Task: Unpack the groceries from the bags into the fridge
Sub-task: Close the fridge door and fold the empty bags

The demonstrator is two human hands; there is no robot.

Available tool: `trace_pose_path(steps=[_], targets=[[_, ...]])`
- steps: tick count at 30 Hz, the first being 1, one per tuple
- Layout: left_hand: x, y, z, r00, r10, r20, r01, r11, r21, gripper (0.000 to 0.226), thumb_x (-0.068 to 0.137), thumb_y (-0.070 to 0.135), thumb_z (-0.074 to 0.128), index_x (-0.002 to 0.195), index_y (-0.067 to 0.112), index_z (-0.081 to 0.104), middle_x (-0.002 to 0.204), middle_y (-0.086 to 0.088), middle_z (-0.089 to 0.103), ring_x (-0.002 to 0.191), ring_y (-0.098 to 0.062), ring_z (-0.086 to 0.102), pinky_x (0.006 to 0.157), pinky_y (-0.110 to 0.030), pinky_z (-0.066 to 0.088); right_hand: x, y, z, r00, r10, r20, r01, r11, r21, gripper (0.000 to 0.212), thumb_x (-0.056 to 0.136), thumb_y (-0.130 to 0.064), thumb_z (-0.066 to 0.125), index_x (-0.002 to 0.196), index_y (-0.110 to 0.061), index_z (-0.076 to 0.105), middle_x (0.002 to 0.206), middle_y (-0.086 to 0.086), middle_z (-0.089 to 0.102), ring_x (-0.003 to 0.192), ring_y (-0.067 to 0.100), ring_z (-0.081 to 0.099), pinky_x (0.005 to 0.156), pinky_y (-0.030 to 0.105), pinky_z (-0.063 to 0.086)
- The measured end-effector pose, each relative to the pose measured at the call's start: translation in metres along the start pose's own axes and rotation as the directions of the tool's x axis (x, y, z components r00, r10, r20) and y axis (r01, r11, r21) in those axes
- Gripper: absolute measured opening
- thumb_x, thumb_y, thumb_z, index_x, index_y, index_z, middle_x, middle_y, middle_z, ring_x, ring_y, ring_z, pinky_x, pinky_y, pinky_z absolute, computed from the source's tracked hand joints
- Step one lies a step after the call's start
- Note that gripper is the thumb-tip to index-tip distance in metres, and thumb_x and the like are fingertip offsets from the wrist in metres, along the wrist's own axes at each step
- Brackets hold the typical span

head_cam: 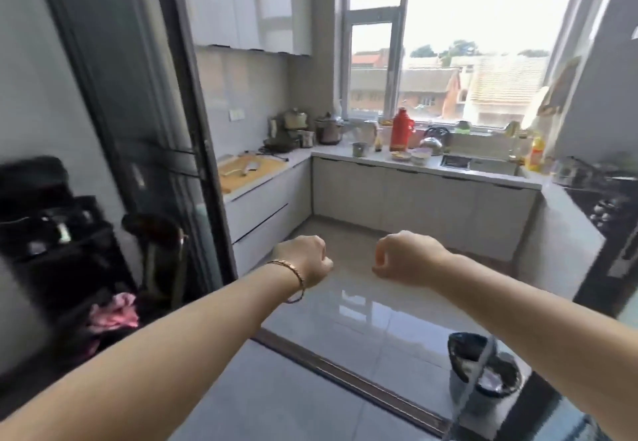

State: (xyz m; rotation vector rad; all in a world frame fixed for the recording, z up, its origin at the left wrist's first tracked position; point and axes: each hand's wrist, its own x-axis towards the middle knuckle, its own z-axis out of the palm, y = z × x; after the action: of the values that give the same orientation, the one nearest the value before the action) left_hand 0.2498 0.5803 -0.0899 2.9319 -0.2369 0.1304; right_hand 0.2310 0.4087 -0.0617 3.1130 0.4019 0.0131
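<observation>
Both my arms stretch forward at waist height over the kitchen doorway. My left hand (pixel 305 259), with a thin bracelet on the wrist, is curled into a fist and holds nothing. My right hand (pixel 402 257) is likewise curled into a fist, a short gap away from the left one, with nothing in it. No grocery bag and no fridge can be made out in this view.
A dark sliding door frame (pixel 193 150) stands at left, its floor track (pixel 345 375) crossing ahead. A lined bin (pixel 483 371) sits at lower right. Counters (pixel 424 168) with a cutting board (pixel 250 169), red thermos (pixel 400 128) and sink (pixel 483 164) ring the glossy tiled floor. A black rack (pixel 51 226) is at left.
</observation>
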Motion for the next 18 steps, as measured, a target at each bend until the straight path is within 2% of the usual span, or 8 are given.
trace_pose_path(steps=[3, 6, 10, 14, 16, 18], targets=[[-0.058, -0.116, -0.018, 0.983, -0.185, 0.001, 0.185, 0.982, 0.033, 0.027, 0.091, 0.032, 0.043, 0.106, 0.018, 0.060, 0.114, -0.005, 0.062, 0.106, -0.027, 0.058, 0.081, -0.029, 0.043, 0.027, -0.117, 0.017, 0.987, -0.157, 0.031, 0.157, 0.988, 0.006, 0.029, 0.091, -0.037, 0.051, 0.105, -0.017, 0.065, 0.111, 0.002, 0.064, 0.102, 0.024, 0.060, 0.079, 0.027, 0.045], [-0.122, -0.224, -0.038, 0.936, -0.352, -0.006, 0.352, 0.935, 0.042, 0.025, 0.090, 0.029, 0.044, 0.104, 0.018, 0.061, 0.113, -0.004, 0.063, 0.104, -0.027, 0.059, 0.081, -0.029, 0.043, 0.041, -0.239, 0.027, 0.944, -0.326, 0.048, 0.325, 0.945, 0.033, 0.029, 0.092, -0.036, 0.050, 0.109, -0.016, 0.064, 0.114, 0.003, 0.063, 0.105, 0.025, 0.059, 0.084, 0.031, 0.048], [-0.202, -0.344, -0.061, 0.834, -0.552, -0.028, 0.552, 0.834, 0.013, 0.020, 0.089, 0.027, 0.045, 0.096, 0.018, 0.062, 0.108, -0.005, 0.064, 0.100, -0.028, 0.060, 0.079, -0.030, 0.044, 0.058, -0.389, 0.042, 0.850, -0.518, 0.091, 0.517, 0.855, 0.038, 0.029, 0.092, -0.033, 0.046, 0.103, -0.013, 0.064, 0.104, 0.006, 0.063, 0.095, 0.026, 0.060, 0.080, 0.035, 0.052], [-0.264, -0.441, -0.077, 0.717, -0.694, -0.066, 0.695, 0.719, -0.016, 0.016, 0.089, 0.026, 0.045, 0.087, 0.020, 0.059, 0.101, -0.005, 0.065, 0.094, -0.028, 0.061, 0.076, -0.029, 0.044, 0.076, -0.518, 0.055, 0.744, -0.660, 0.106, 0.661, 0.750, 0.027, 0.031, 0.094, -0.033, 0.042, 0.099, -0.013, 0.064, 0.090, 0.004, 0.059, 0.080, 0.023, 0.053, 0.070, 0.032, 0.046], [-0.286, -0.480, -0.080, 0.661, -0.746, -0.081, 0.747, 0.664, -0.031, 0.016, 0.089, 0.025, 0.044, 0.085, 0.018, 0.058, 0.098, -0.005, 0.066, 0.089, -0.026, 0.061, 0.073, -0.029, 0.044, 0.084, -0.569, 0.064, 0.683, -0.721, 0.115, 0.726, 0.688, 0.002, 0.031, 0.094, -0.036, 0.042, 0.098, -0.014, 0.064, 0.093, 0.003, 0.063, 0.079, 0.025, 0.055, 0.068, 0.033, 0.046], [-0.304, -0.517, -0.081, 0.615, -0.783, -0.095, 0.785, 0.619, -0.018, 0.020, 0.090, 0.027, 0.044, 0.090, 0.017, 0.061, 0.097, -0.004, 0.065, 0.088, -0.024, 0.061, 0.072, -0.029, 0.044, 0.094, -0.614, 0.072, 0.645, -0.756, 0.114, 0.758, 0.652, 0.033, 0.029, 0.092, -0.036, 0.047, 0.098, -0.015, 0.065, 0.100, 0.004, 0.065, 0.089, 0.027, 0.061, 0.071, 0.033, 0.048]])
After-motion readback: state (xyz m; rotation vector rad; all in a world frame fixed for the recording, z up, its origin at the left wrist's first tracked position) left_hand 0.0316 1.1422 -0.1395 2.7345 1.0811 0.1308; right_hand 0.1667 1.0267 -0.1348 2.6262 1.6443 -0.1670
